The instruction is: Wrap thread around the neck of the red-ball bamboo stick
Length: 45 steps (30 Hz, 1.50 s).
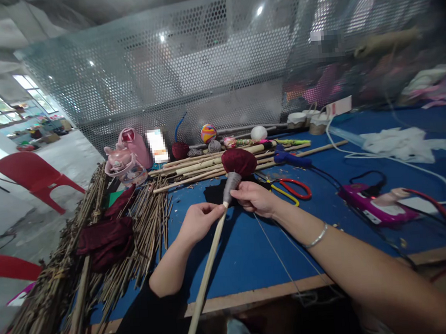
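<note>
A pale wooden stick (pixel 211 263) slants up from the table's front edge. Its top carries a round maroon cloth-covered head (pixel 239 161), and grey string (pixel 231 184) is wound tightly around the neck below. My left hand (pixel 202 220) pinches the stick just under the winding. At the right side of the neck, my right hand (pixel 258 199) is closed with thumb and fingers on the grey string; loose strands hang beneath it to the table edge. A black cloth piece (pixel 213 193) lies under the work. Scissors with red and yellow handles (pixel 296 189) rest right of my right hand.
Thin twigs (pixel 136 240) and a maroon cloth (pixel 107 240) lie at left. Pale sticks (pixel 192 167) lie behind my hands. A blue glue gun (pixel 292 157) and a purple power strip (pixel 376 204) with cords are at right. A perforated metal screen (pixel 199 61) stands behind.
</note>
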{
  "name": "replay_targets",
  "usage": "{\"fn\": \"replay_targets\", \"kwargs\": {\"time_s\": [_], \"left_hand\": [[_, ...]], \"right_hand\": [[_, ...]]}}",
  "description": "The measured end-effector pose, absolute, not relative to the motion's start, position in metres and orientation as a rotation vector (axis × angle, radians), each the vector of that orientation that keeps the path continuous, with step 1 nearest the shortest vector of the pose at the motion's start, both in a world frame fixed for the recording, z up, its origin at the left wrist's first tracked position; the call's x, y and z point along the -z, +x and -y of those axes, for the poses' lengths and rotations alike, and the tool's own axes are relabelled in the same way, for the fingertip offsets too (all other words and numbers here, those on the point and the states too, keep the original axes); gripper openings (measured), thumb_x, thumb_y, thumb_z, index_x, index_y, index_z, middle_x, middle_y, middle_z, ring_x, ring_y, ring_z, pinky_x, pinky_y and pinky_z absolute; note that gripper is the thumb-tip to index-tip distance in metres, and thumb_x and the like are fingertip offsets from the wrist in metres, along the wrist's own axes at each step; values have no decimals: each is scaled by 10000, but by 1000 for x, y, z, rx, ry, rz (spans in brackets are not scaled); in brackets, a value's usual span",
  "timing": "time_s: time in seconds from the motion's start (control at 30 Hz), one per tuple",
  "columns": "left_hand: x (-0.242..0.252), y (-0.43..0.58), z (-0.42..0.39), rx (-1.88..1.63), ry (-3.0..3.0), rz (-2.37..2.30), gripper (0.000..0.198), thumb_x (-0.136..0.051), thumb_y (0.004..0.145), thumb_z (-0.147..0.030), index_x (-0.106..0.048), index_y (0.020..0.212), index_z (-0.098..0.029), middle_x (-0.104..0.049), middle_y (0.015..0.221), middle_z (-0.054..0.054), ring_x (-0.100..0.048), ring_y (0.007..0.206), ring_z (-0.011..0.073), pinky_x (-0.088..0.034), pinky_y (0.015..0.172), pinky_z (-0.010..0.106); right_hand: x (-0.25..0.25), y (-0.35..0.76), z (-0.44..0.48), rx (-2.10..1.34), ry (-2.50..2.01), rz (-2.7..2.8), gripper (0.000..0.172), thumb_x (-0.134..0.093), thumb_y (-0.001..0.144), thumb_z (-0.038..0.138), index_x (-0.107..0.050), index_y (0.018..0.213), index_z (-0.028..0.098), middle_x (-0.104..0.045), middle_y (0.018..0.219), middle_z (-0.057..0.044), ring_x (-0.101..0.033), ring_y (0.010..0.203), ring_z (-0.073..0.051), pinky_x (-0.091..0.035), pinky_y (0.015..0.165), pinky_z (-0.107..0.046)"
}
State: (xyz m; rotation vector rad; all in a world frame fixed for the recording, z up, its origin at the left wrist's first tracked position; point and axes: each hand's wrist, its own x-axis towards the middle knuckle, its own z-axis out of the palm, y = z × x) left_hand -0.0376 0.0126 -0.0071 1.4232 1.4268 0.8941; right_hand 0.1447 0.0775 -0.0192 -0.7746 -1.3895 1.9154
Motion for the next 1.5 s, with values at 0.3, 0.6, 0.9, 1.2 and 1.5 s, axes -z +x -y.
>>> {"fn": "replay_targets", "kwargs": {"time_s": [0.3,0.6,0.9,1.2,1.5], "left_hand": [[7,-31,-9,-1065,1670,-1512,274,-553,736,-403,-615,646,-152,-478,512,-39,-379,503,83,-290,498,205],[20,-37,-22,-1208,1159,-1413,284,-496,761,-433,-486,657,-170,-365,483,-66,-320,411,61,-268,407,176],[20,-58,-29,-1309,1361,-1702,373,-478,756,-463,-370,523,-191,-311,450,-63,-317,430,83,-257,442,209],[11,-15,-7,-1231,1418,-1401,401,-632,677,-410,-464,953,-172,-547,695,-19,-501,533,88,-397,494,205],[11,-11,-3,-1284,1140,-1316,315,-612,704,-414,-460,844,-176,-514,555,-67,-399,363,47,-290,302,153]], "right_hand": [[19,144,-78,-1926,-803,1354,311,-655,684,378,-430,731,169,-212,409,134,-91,336,-12,-71,311,-147],[16,144,-77,-1930,-801,1303,355,-687,654,365,-387,707,182,-218,408,134,-94,339,-12,-54,319,-153],[19,145,-78,-1924,-796,1323,320,-672,672,359,-417,707,169,-216,414,129,-100,341,-12,-65,316,-151],[13,138,-70,-1924,-801,1378,322,-661,677,390,-441,728,160,-238,404,129,-112,327,-12,-76,312,-162],[12,136,-68,-1768,-779,1416,288,-659,678,383,-493,760,161,-291,416,117,-166,319,-22,-116,307,-170]]}}
